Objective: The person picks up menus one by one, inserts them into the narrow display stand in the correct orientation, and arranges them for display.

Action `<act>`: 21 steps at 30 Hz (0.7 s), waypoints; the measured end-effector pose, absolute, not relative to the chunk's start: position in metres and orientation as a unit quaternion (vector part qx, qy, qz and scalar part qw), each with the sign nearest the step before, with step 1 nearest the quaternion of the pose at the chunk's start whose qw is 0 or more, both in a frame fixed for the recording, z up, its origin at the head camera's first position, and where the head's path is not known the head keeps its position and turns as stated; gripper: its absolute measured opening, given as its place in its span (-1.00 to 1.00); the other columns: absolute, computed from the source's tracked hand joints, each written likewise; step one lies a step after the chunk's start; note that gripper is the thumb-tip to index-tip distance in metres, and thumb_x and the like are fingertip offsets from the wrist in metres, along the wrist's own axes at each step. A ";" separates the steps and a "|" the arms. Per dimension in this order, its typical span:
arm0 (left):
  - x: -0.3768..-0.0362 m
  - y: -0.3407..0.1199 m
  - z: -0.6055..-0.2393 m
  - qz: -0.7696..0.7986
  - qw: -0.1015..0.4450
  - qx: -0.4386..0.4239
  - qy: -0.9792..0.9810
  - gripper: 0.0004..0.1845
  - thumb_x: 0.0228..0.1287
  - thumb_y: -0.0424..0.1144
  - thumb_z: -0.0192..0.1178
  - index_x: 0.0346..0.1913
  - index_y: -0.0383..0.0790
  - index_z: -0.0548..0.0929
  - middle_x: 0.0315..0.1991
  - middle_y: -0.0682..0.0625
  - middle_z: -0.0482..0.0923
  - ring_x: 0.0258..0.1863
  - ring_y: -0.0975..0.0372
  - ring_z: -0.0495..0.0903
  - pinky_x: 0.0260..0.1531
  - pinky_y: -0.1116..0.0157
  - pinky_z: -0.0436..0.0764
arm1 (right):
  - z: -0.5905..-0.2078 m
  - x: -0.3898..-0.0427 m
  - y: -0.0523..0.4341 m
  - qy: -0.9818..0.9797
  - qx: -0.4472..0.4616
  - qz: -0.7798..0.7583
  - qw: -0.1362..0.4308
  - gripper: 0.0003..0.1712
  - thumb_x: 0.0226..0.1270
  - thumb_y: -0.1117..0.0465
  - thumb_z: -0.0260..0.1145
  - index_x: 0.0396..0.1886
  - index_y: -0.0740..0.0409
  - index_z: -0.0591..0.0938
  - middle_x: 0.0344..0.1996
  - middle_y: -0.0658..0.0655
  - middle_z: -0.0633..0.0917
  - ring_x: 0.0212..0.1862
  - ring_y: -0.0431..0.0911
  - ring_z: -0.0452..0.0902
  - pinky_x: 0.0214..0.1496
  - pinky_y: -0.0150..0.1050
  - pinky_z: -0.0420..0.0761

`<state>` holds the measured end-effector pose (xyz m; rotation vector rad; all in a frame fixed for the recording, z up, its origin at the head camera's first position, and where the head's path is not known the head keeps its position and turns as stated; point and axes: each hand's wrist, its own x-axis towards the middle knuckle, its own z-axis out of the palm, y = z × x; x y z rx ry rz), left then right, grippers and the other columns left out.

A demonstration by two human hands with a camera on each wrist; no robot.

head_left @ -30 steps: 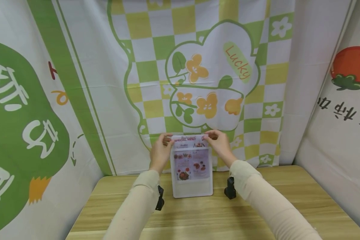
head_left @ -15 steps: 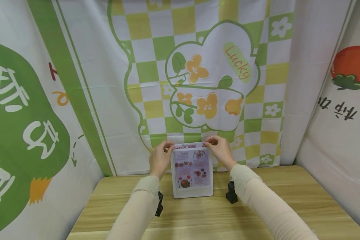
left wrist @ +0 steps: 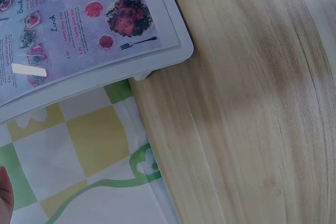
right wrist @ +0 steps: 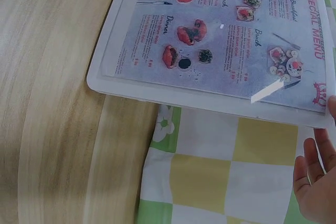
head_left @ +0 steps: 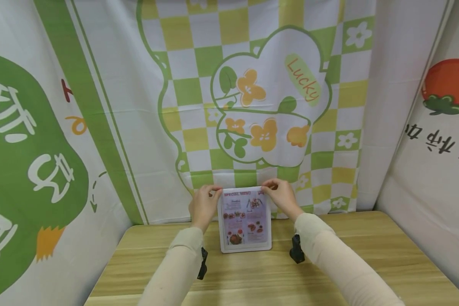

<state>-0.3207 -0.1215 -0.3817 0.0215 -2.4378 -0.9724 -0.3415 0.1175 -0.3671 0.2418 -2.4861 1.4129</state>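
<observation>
A light wooden surface fills the lower part of the frame, with a white menu stand standing upright at its far edge, centre frame, against the checked cloth backdrop.

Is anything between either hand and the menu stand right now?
Nothing visible. The left hand and right hand already pinch the top corners of the menu, which sits in its white stand upright on the table.

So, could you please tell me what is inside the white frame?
A printed menu sheet headed "SPECIAL MENU" fills the white frame. Anything behind the sheet is covered.
</observation>
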 end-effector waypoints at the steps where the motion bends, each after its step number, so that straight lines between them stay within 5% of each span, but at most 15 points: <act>1: -0.320 -0.122 -0.382 -0.358 0.256 0.009 -0.898 -0.82 0.33 -0.02 0.29 -0.12 0.04 0.78 -0.08 0.08 0.69 -0.19 0.19 0.61 -0.31 0.14 0.57 | -0.368 -0.341 0.118 -0.858 0.085 0.487 0.137 -0.85 0.35 0.21 0.37 -0.20 0.21 0.73 -0.25 0.15 0.72 -0.18 0.01 0.57 -0.11 -0.10 0.55; 21: -0.303 -0.148 -0.386 -0.384 0.232 -0.041 -0.893 -0.67 0.42 -0.06 0.20 0.17 -0.02 0.63 0.13 0.08 0.61 0.01 0.16 0.58 -0.16 0.10 0.56 | -0.373 -0.331 0.133 -0.812 0.094 0.555 0.152 -0.62 0.40 0.28 0.31 0.13 0.39 0.59 0.02 0.37 0.66 0.07 0.19 0.55 0.18 0.04 0.52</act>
